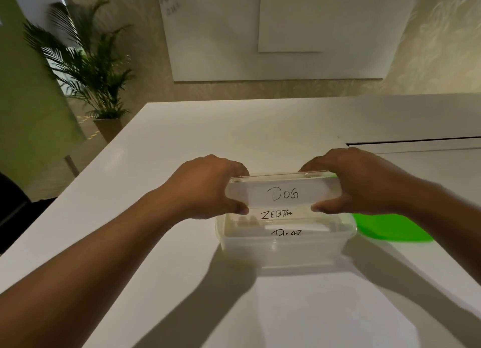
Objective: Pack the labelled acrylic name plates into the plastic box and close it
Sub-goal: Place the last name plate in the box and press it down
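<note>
Low in the middle of the frame, the left hand [208, 189] and right hand [354, 183] pinch the ends of the clear acrylic name plate marked DOG [282, 194]. Its long side runs left to right, just above the open clear plastic box [286, 248].

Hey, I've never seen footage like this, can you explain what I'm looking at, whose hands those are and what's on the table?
There is no machine here. One wide camera worn on a person's head looks down at their own bare arms. The left hand and right hand each pinch one end of a clear name plate marked DOG, holding it above an open clear plastic box on a white table. Inside the box stand more plates; one reads ZEBRA, another is partly hidden. A green lid lies just right of the box, not yet on. A potted plant stands behind, left.
</note>
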Available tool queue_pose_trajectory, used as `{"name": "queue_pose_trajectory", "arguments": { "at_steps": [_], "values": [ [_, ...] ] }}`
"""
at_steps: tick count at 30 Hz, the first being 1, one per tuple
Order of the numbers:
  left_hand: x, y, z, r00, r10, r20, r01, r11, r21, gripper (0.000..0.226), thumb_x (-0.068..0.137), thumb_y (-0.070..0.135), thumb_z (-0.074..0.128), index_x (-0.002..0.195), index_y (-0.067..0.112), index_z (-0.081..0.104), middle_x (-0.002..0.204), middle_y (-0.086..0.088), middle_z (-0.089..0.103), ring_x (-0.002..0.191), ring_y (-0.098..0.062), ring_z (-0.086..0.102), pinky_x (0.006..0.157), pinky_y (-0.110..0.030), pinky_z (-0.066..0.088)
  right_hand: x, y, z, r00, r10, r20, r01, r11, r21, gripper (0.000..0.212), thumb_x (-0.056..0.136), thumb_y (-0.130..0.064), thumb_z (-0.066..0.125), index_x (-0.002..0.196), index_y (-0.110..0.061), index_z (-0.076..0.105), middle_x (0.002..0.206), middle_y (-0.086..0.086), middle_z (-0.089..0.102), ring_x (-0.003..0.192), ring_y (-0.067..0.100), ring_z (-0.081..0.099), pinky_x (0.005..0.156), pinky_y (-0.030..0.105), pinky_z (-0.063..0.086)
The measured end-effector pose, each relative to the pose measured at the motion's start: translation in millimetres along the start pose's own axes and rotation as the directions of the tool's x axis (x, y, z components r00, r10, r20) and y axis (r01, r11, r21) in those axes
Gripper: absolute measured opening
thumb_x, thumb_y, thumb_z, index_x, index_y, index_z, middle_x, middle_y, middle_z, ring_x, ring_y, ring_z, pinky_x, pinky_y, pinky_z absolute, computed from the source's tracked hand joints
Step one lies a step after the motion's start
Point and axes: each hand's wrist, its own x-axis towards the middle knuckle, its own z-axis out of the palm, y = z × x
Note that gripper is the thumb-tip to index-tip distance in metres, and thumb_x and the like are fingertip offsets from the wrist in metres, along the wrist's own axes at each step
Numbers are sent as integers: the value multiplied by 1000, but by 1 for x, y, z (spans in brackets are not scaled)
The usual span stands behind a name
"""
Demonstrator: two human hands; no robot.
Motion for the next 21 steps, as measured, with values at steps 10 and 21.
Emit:
{"name": "queue_pose_trajectory", "arguments": {
  "at_steps": [10,21],
  "values": [
    [29,9,16,1000,3,31,-9,975,222,50,72,60,67,115,34,59,97,7,67,87,-20,58,67,-30,42,27,1,23,994,53,93,-26,962,-272,64,65,-59,72,122,-37,52,106,-7,66,96,22,60,75,33,47],
    [47,7,35,994,19,104,-55,934,354,44,69,52,66,101,22,60,84,3,57,78,-23,58,60,-29,37,43,-2,37,979,55,195,10,948,-317,62,68,-58,69,123,-33,53,110,-9,63,103,19,60,76,33,47]
  ]
}}
